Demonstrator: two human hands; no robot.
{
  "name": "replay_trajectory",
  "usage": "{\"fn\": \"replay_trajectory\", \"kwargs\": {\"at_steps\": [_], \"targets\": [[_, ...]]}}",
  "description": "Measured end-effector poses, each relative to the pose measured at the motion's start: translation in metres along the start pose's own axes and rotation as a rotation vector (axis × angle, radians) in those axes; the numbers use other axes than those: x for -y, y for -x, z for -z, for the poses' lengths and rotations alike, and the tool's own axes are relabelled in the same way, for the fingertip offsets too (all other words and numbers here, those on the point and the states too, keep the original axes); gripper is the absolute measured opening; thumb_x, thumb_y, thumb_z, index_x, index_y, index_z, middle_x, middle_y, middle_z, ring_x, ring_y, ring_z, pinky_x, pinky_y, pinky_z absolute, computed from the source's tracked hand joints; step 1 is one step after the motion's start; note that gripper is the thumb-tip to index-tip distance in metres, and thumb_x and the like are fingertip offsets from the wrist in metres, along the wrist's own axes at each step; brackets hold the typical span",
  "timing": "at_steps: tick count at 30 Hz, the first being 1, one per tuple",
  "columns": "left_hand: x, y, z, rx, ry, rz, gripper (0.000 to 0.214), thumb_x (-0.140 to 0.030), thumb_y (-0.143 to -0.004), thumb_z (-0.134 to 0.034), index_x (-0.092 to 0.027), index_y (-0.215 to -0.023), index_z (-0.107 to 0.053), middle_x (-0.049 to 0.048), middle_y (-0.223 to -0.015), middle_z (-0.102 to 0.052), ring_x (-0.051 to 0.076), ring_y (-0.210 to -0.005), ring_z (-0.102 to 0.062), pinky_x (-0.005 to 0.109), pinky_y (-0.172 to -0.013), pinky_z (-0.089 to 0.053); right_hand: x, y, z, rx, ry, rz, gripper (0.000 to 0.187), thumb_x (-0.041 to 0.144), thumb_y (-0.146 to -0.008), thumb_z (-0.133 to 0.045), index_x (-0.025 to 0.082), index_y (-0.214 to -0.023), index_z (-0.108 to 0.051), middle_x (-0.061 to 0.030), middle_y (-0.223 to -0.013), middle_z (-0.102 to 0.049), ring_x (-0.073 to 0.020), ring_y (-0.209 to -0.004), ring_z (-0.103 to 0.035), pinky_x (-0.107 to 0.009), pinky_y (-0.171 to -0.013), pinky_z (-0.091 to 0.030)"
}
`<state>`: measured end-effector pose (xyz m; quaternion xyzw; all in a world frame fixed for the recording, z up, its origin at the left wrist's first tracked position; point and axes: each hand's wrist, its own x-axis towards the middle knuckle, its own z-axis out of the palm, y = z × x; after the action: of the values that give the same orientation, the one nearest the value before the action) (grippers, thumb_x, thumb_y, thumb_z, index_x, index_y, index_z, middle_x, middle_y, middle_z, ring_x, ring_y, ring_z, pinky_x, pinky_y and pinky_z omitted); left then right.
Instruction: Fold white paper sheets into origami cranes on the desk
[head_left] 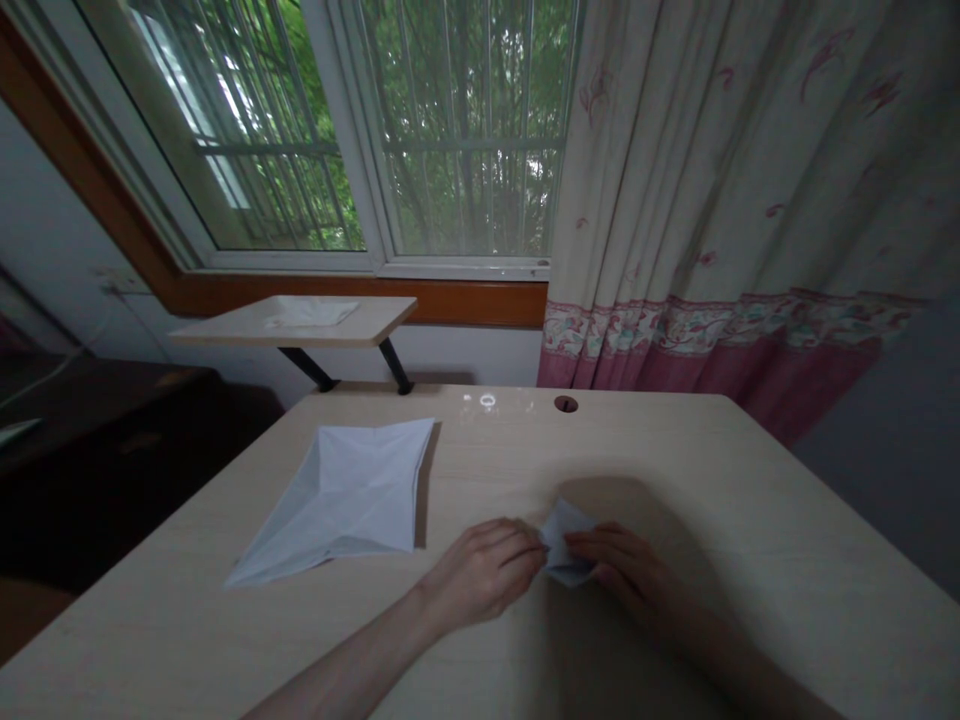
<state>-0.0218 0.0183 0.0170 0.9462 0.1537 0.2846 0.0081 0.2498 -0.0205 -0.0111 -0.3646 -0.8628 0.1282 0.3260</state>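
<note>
A small piece of folded paper (564,522) lies between my two hands, low over the wooden desk. Its left corner is pinched in the closed fingers of my left hand (486,566). From the other side, my right hand (628,566) grips its right part, the fingers laid over the top and the thumb below. My fingers hide both side edges of the paper. Left of my hands, a larger creased sheet of white paper (360,495) rests on the desk with its edges folded up and one long pointed corner toward the lower left.
The pale wooden desk (480,650) has a round cable hole (566,404) near its back edge. At the back left, a small raised shelf (352,325) on black legs carries a white paper or tissue (313,312). A window and a flowered curtain (675,200) stand behind.
</note>
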Motion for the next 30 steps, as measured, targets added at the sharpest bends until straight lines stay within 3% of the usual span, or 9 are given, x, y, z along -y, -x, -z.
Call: {"fn": "replay_trajectory", "kwargs": {"at_steps": [6, 10, 13, 15, 19, 22, 25, 30], "targets": [[0.002, 0.003, -0.003, -0.055, 0.023, 0.002, 0.019, -0.014, -0.102, -0.044, -0.014, -0.112, -0.060, 0.0089, -0.100, -0.073, 0.019, -0.094, -0.071, 0.031, -0.089, -0.059, 0.001, 0.002, 0.004, -0.036, 0.055, 0.055, 0.035, 0.041, -0.103, -0.046, 0.027, -0.132, -0.058, -0.0063, -0.120, -0.072, -0.0216, -0.111, -0.067, -0.038, -0.098, -0.052], [-0.001, 0.004, -0.003, -0.102, 0.156, 0.093, 0.022, -0.015, -0.103, -0.043, -0.015, -0.114, -0.062, 0.0096, -0.105, -0.074, 0.019, -0.101, -0.070, 0.030, -0.093, -0.057, 0.011, -0.004, 0.012, -0.104, 0.196, 0.137, 0.046, 0.032, -0.101, -0.048, 0.026, -0.147, -0.042, -0.0065, -0.125, -0.070, -0.0206, -0.112, -0.066, -0.037, -0.098, -0.050], [-0.003, 0.002, -0.004, -0.165, 0.399, 0.325, 0.017, -0.020, -0.101, -0.051, -0.018, -0.107, -0.067, 0.0066, -0.102, -0.075, 0.017, -0.096, -0.071, 0.025, -0.088, -0.056, 0.016, -0.009, 0.015, -0.243, 0.395, 0.166, 0.053, 0.020, -0.099, -0.049, 0.024, -0.150, -0.036, -0.0057, -0.123, -0.071, -0.0212, -0.112, -0.065, -0.046, -0.113, -0.031], [-0.003, -0.001, -0.006, -0.208, 0.537, 0.527, 0.012, -0.025, -0.096, -0.060, -0.019, -0.098, -0.070, 0.0041, -0.096, -0.076, 0.017, -0.089, -0.072, 0.024, -0.083, -0.055, 0.017, -0.011, 0.014, -0.359, 0.517, 0.090, 0.052, 0.018, -0.099, -0.051, 0.024, -0.148, -0.039, -0.0061, -0.122, -0.071, -0.0227, -0.113, -0.064, -0.050, -0.116, -0.020], [0.002, -0.005, -0.010, -0.285, 0.775, 0.833, 0.013, -0.031, -0.086, -0.071, -0.018, -0.086, -0.073, 0.0036, -0.087, -0.075, 0.019, -0.083, -0.070, 0.025, -0.077, -0.052, 0.015, -0.013, 0.005, -0.526, 0.589, -0.020, 0.052, 0.020, -0.100, -0.052, 0.025, -0.150, -0.037, -0.0082, -0.122, -0.070, -0.0254, -0.114, -0.061, -0.050, -0.112, -0.024], [0.008, -0.005, -0.014, -0.331, 0.883, 0.922, 0.031, -0.042, -0.079, -0.076, -0.016, -0.095, -0.072, 0.0049, -0.085, -0.074, 0.019, -0.080, -0.068, 0.026, -0.074, -0.051, 0.015, -0.013, -0.001, -0.539, 0.610, -0.008, 0.054, 0.021, -0.101, -0.050, 0.026, -0.151, -0.033, -0.0082, -0.121, -0.070, -0.0263, -0.115, -0.059, -0.051, -0.110, -0.024], [0.013, -0.003, -0.017, -0.324, 0.933, 0.968, 0.046, -0.052, -0.074, -0.078, -0.015, -0.100, -0.071, 0.0062, -0.083, -0.073, 0.020, -0.076, -0.068, 0.027, -0.069, -0.050, 0.015, -0.013, -0.003, -0.521, 0.610, 0.018, 0.049, 0.019, -0.100, -0.049, 0.026, -0.147, -0.040, -0.0080, -0.121, -0.071, -0.0266, -0.115, -0.058, -0.050, -0.110, -0.024], [0.011, -0.003, -0.017, -0.256, 0.918, 0.956, 0.035, -0.044, -0.077, -0.076, -0.015, -0.096, -0.074, 0.0069, -0.087, -0.075, 0.021, -0.079, -0.068, 0.028, -0.072, -0.051, 0.010, -0.009, 0.000, -0.341, 0.672, 0.076, 0.040, 0.013, -0.098, -0.044, 0.027, -0.134, -0.055, -0.0059, -0.129, -0.067, -0.0264, -0.122, -0.055, -0.052, -0.112, -0.018]]}}
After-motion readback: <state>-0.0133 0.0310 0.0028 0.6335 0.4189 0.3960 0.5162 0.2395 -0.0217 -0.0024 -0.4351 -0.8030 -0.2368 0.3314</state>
